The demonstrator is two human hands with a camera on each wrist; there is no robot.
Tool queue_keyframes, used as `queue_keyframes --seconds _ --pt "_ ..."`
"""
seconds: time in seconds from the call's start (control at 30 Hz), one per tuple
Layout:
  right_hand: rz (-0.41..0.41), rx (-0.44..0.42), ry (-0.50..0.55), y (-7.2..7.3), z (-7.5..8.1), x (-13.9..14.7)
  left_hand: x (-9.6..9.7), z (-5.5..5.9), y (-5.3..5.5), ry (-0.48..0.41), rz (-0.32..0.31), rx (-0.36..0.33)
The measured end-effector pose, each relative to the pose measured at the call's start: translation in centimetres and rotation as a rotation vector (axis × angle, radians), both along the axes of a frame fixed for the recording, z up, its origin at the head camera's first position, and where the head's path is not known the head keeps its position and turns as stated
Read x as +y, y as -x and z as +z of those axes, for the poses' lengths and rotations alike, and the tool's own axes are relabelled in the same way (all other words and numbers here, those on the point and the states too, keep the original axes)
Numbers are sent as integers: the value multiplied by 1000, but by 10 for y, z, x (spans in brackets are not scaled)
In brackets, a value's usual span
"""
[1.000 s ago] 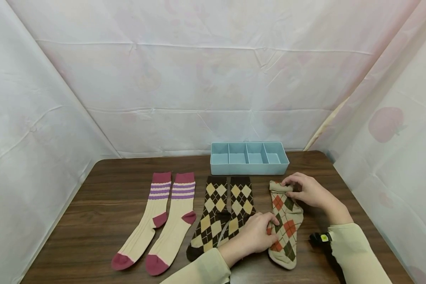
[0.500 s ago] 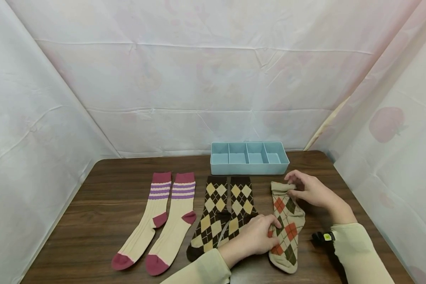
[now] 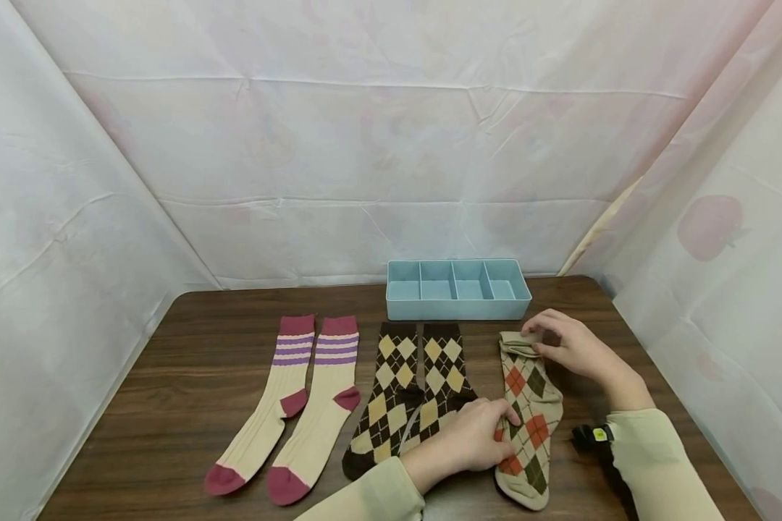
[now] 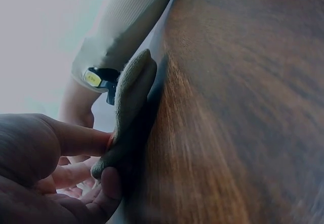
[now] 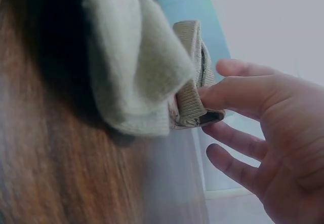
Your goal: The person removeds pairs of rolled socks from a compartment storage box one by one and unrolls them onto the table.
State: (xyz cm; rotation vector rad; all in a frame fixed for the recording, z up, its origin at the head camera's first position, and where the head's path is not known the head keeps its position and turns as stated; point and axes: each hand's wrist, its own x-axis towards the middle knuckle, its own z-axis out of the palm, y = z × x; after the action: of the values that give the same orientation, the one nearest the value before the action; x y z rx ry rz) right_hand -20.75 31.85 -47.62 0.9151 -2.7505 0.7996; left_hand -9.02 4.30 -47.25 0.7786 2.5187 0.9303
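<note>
A beige argyle sock (image 3: 534, 427) with orange and green diamonds lies lengthwise on the right part of the table. At its left edge, my left hand (image 3: 478, 434) pinches the fabric; the left wrist view shows the thumb and a finger on either side of the sock's edge (image 4: 132, 89). My right hand (image 3: 573, 347) holds the cuff (image 3: 518, 343) at the far end. In the right wrist view the thumb lies on the ribbed cuff (image 5: 190, 102), with fingers behind it. The cuff looks turned over, and part of it is hidden by the hand.
Two dark brown argyle socks (image 3: 384, 376) lie left of the left hand, whose forearm passes over their lower part. Further left are two cream socks (image 3: 326, 427) with purple stripes and maroon toes. A blue four-section box (image 3: 459, 310) stands at the table's back edge.
The beige argyle sock has shifted slightly right and toward me. My right hand has moved a little right, and the cuff now shows a fold. The left hand has barely moved.
</note>
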Motion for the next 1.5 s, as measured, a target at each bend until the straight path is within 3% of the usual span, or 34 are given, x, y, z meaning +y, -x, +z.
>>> queue_keyframes --seconds 0.17,0.47,0.63,0.83,1.0,1.17,1.33,1.5 --pt "-17 -22 -50 -2 0 0 0 0 0 4 -2 3" --pt "-43 -145 -64 -4 3 1 0 1 0 4 -6 0" --pt "-54 -117 -41 -3 1 1 -1 1 0 6 -16 -5" --pt "-165 -100 -15 0 -3 3 0 0 0 24 -47 -3" --pt "-223 -1 12 3 -5 4 0 0 -1 33 -69 17" --pt "-133 68 0 2 -6 3 -1 1 -2 38 -59 41" --pt "-16 -45 -56 0 -6 3 0 5 -6 58 -23 39" --pt "-4 -133 -96 -1 -5 6 3 7 -11 64 -1 20"
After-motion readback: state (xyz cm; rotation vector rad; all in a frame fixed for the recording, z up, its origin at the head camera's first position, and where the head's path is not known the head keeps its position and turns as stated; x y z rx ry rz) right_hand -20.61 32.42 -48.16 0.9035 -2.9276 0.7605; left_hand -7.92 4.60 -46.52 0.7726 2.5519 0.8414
